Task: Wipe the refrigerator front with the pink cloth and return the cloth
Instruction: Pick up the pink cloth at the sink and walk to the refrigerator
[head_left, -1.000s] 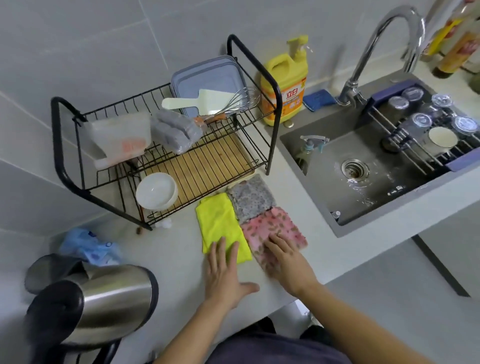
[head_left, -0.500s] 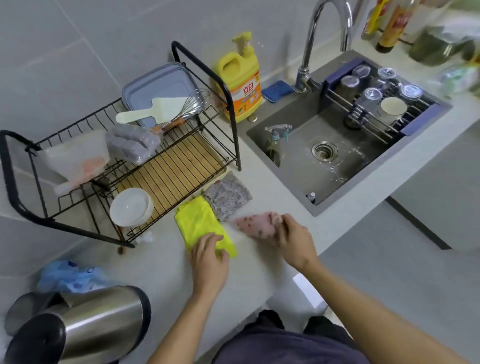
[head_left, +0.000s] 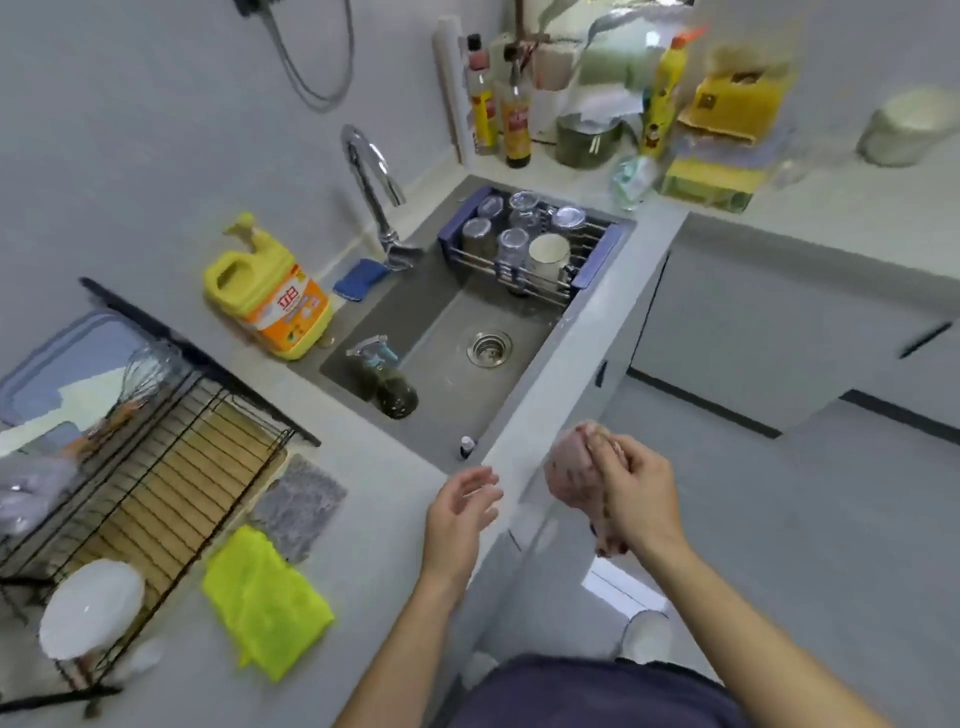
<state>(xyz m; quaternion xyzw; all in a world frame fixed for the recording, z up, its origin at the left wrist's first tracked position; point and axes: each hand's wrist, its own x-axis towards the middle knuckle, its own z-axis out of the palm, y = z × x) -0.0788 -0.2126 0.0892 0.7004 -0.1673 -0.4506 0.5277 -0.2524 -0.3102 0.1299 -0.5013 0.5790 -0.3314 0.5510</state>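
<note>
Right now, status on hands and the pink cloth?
Right hand grips pink cloth, clear of counter. Left hand open, empty. Fridge not in view.

Dish rack lower left on worktop, cloth right of it, second cloth below, detergent jug left of central sink, cup rack across sink's upper end.

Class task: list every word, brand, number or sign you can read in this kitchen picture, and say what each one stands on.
"立白": on the orange label of the yellow detergent jug.
Smaller print on that label: too blurred to read.
Labels on the two bottles in the back corner: blurred, unreadable.
Print on the yellow box: blurred, unreadable.
</note>
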